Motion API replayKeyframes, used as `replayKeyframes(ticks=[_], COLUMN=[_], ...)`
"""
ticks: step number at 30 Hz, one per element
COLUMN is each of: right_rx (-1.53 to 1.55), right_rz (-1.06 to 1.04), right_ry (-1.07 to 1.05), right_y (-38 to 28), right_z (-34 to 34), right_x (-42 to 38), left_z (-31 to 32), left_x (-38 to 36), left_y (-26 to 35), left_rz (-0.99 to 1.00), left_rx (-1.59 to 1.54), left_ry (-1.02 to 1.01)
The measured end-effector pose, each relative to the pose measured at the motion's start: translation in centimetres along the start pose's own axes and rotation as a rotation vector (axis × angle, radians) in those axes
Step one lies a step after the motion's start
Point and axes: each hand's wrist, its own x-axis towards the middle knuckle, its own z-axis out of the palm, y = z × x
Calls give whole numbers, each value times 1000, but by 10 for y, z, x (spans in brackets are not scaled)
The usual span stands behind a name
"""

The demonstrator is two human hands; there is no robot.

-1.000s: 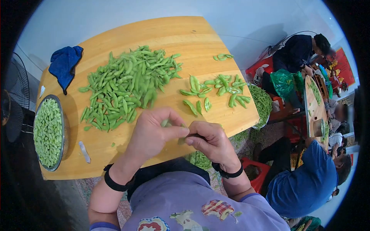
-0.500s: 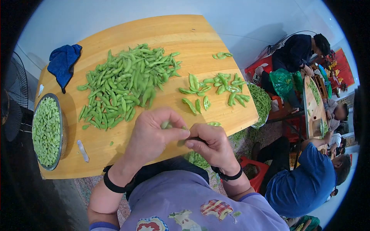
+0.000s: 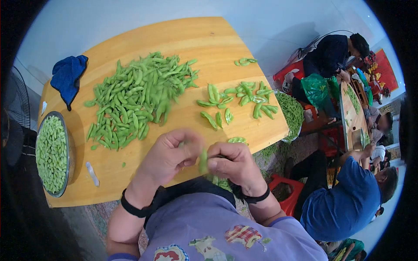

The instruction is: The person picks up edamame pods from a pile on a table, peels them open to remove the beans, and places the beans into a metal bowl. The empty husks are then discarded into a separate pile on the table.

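My right hand (image 3: 235, 166) is closed on a green soybean pod (image 3: 203, 161), held roughly upright between thumb and fingers near the table's front edge. Just left of the pod is my left hand (image 3: 170, 153), its fingers curled and smeared by motion. A bit of pale green shows inside its curl, too blurred to name. Beyond my hands lies a large heap of soybean pods (image 3: 135, 95) on the wooden table (image 3: 174, 37). To the right, several flat, opened-looking pods (image 3: 213, 93) are spread out, and one pod (image 3: 237, 140) lies close to my right hand.
A metal bowl (image 3: 66, 169) of shelled beans (image 3: 50, 152) stands at the table's left edge. Behind it lies a blue cloth (image 3: 69, 78); a white strip (image 3: 92, 174) is nearby. Right of the table are a pod-filled container (image 3: 291, 115), a red stool (image 3: 289, 195) and other people (image 3: 344, 200).
My hands have moved apart from each other, the left one slightly up and left. The pod in my right hand now shows between them. The whole view has shifted a little.
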Motion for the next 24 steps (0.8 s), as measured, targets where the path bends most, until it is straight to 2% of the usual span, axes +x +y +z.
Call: replayKeyframes(ticks=[1,2,3,5,6,8,9,11,12,14,18,20,21,23,24], right_rx=[-448,-806,-803,-1013,-1013,-727,-728,-478,-478,-4,45,-388,-387,-595,-595], right_rz=[-137,-339,-334,-455,-453,-293,-290,-44,-46,48,-19,-65,-63,-150,-151], right_ry=[183,265,263,305,303,258,251,300,302,243,228,307,307,260,259], right_y=[-1,4,3,-4,-3,0,-2,-6,-4,1,9,9,8,4,1], right_z=[3,1,4,12,10,4,4,6,5,-2,-3,1,3,6,7], right_x=[0,2,1,-1,0,0,-1,-2,-2,0,1,0,0,0,0], left_z=[4,7,9,12,13,13,11,4,4,4,8,12,12,10,9], left_x=[-2,-4,-4,-4,-5,-7,-7,-6,-5,-4,-5,-9,-9,-10,-10], left_y=[-1,-1,-2,-1,0,1,1,-1,-3,-7,-18,-18,-18,-21,-21], left_rz=[50,97,93,69,68,-2,-1,-14,-14,-42,11,72,69,292,293], left_rx=[163,327,324,620,618,609,606,415,416,104,9,256,255,573,573], left_ry=[94,190,195,219,221,205,211,115,113,192,215,286,287,397,398])
